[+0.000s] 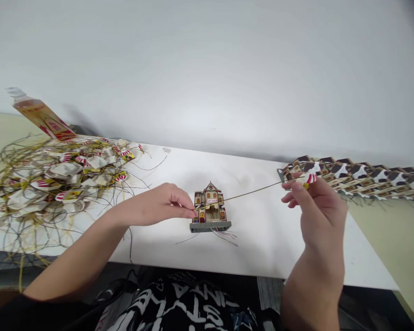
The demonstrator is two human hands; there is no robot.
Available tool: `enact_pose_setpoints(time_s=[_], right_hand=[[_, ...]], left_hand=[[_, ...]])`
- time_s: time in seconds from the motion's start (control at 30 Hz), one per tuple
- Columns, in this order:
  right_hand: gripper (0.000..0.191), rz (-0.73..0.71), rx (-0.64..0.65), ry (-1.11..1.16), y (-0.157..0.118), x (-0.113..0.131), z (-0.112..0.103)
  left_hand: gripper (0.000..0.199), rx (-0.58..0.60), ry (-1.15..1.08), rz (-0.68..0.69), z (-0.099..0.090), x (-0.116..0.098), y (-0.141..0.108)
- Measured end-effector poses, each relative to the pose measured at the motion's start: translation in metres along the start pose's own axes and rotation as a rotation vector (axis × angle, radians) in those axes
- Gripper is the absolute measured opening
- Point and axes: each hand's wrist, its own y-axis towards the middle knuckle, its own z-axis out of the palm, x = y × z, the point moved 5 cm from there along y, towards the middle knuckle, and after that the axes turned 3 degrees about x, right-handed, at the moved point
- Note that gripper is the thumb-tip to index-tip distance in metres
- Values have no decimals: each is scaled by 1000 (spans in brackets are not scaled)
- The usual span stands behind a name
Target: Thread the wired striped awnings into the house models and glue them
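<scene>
In the middle of the white table stands a miniature house with a shop sign, on a grey base with thin wires trailing from its underside. A thin wire runs taut across in front of the house. My left hand pinches its left end beside the house's left wall. At the right, my right hand is closed on a small piece with red and white stripes and some yellow, from which the wire comes. Whether the left fingertips touch the house, I cannot tell.
A heap of striped pieces with tangled wires covers the table's left side. Behind it a drink bottle leans. Several similar houses stand in a row at the back right. A pale wall rises behind the table.
</scene>
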Motion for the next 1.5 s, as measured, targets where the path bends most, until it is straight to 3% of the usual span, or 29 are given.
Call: enact_pose_setpoints(time_s=[0.13,0.3,0.43,0.57,0.7,0.87,1.0,1.07,1.1,1.2,1.27,1.33,1.43,1.5], right_hand=[[31,32,-54,-2,1,-5,-11],[29,54,-106,34,-3,-4,-19],[31,118,-134,74,-6,-16,-23],[38,182,-168,135,-11,-32,-22],[40,228,-111,143,-19,-39,-15],[42,267,-28,134,-32,-49,-6],[47,302,18,91,-46,-59,7],[47,324,58,46,-54,-59,15],[47,328,80,28,-58,-57,19],[43,307,125,-1,-67,-49,26],[42,291,123,-31,-69,-43,25],[42,275,89,-60,-70,-40,21],[44,238,33,-64,-69,-37,12],[43,219,32,-68,-71,-36,9]], left_hand=[[32,97,-20,-29,1,-4,-2],[26,320,-66,-123,0,-7,0],[21,228,-270,-187,9,6,10],[24,178,-352,-223,38,27,18],[23,143,-234,-211,57,36,18],[34,107,105,-133,69,21,8],[43,-50,330,-187,84,15,-6],[34,-165,439,-200,92,15,-15],[30,-241,494,-195,96,15,-19],[49,-550,613,-176,100,13,-37],[38,-677,612,-194,103,14,-50],[29,-624,537,-297,109,20,-59],[30,-382,403,-513,123,30,-65],[33,-298,352,-572,130,32,-64]])
